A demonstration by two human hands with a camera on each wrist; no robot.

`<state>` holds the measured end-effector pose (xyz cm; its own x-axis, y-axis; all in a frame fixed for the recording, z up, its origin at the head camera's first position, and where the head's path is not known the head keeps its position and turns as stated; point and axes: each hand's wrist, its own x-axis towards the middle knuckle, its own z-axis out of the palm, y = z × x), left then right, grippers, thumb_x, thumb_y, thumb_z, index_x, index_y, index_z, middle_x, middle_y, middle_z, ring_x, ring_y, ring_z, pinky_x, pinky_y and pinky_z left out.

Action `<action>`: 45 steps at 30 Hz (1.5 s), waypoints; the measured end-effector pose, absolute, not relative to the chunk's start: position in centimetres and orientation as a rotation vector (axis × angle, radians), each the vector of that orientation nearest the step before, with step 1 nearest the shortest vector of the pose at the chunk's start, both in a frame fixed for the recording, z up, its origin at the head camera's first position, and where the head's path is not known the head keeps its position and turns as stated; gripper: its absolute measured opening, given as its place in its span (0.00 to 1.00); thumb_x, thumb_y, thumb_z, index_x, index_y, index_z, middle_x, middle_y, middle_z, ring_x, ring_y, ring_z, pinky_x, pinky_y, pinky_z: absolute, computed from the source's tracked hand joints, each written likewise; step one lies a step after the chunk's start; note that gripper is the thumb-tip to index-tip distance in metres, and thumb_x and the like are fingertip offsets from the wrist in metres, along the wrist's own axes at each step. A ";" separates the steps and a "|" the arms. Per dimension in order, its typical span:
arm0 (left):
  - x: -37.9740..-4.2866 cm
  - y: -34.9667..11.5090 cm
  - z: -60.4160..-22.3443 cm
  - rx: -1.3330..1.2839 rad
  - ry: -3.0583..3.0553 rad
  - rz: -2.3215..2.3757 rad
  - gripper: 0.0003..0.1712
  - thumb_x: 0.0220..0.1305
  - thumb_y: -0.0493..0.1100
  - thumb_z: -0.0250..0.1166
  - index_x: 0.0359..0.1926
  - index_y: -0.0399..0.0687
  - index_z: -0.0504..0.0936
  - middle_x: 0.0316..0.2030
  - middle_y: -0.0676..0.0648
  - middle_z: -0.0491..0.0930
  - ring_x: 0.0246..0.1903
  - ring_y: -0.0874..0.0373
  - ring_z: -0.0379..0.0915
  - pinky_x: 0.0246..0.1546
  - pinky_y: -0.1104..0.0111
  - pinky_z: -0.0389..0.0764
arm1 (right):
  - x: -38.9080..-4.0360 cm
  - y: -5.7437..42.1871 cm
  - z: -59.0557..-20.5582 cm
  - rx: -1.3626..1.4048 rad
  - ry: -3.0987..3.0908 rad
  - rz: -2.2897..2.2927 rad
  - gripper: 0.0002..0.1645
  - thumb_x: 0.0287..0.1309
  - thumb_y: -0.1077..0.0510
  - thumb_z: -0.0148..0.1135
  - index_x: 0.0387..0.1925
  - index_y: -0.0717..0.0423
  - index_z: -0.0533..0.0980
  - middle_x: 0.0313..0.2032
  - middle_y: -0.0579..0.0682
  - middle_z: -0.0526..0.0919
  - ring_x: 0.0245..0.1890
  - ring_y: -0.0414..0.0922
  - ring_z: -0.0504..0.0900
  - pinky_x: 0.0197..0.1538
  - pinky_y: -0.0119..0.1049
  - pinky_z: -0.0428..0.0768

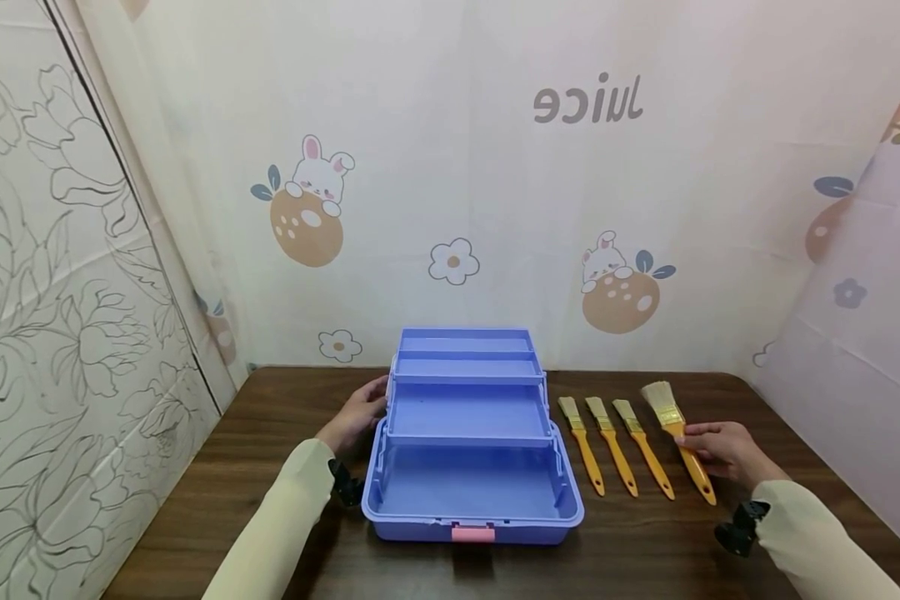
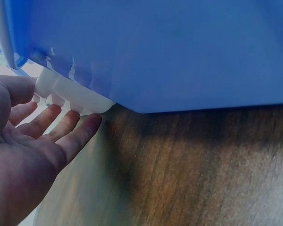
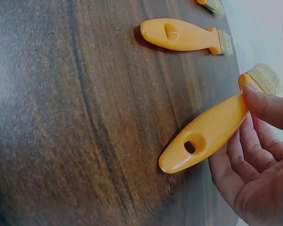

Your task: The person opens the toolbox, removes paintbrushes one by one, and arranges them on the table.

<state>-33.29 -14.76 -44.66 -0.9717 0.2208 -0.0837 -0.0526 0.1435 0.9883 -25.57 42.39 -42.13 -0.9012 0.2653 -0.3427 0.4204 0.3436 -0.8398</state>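
A blue-purple toolbox (image 1: pixel 472 479) stands unfolded, its stepped trays (image 1: pixel 468 412) raised toward the back and a pink latch (image 1: pixel 472 533) in front. At its rear left side, my left hand (image 1: pixel 362 410) holds a white part (image 2: pixel 75 92) of the box between thumb and fingers. My right hand (image 1: pixel 723 450) pinches a wide paintbrush (image 1: pixel 692 457) by its yellow handle, thumb on top near the ferrule and fingers beneath. The bristles point away from me, and the brush is tilted with its bristle end up.
Between the toolbox and my right hand, three narrower paintbrushes (image 1: pixel 612 442) with yellow handles lie in a row. They rest on a dark wood table (image 1: pixel 285 400). A printed curtain (image 1: pixel 450 183) hangs behind the table, with more fabric at both sides.
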 end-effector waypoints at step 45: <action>-33.3 -14.5 -44.6 0.202 2.112 2.004 0.30 0.71 0.36 0.51 0.71 0.37 0.56 0.60 0.35 0.67 0.55 0.46 0.68 0.52 0.59 0.74 | -25.9 42.2 -42.8 0.554 2.500 -1.478 0.15 0.54 0.60 0.69 0.37 0.70 0.79 0.30 0.52 0.79 0.30 0.47 0.76 0.35 0.46 0.82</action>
